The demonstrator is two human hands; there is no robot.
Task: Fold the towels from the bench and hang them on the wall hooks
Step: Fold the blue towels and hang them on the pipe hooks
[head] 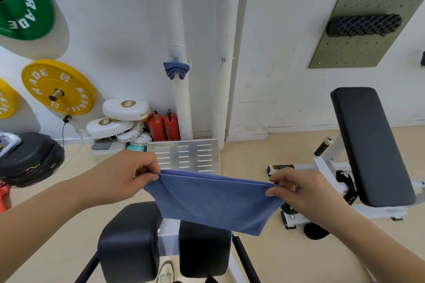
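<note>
Above two black padded bench cushions [128, 241] we are pinching the top corners of a folded blue cloth towel [211, 202], left hand [127, 174] and right hand [303, 188] each curling thumb and fingers on one, holding it taut, while farther off another blue towel [176, 70] is hanging on the white-wrapped wall pipe [181, 103].

blue towel [213, 200] soft matt terry cloth, bench pads [370, 145] matt blk vinyl, slotted plate [184, 156] brushed metal

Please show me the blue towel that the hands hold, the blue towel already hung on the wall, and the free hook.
held blue towel [213, 200], head view, middle of the hanging cloth.
hung blue towel [176, 71], head view, its bunched folds.
free hook [222, 60], head view, its small metal part.
</note>
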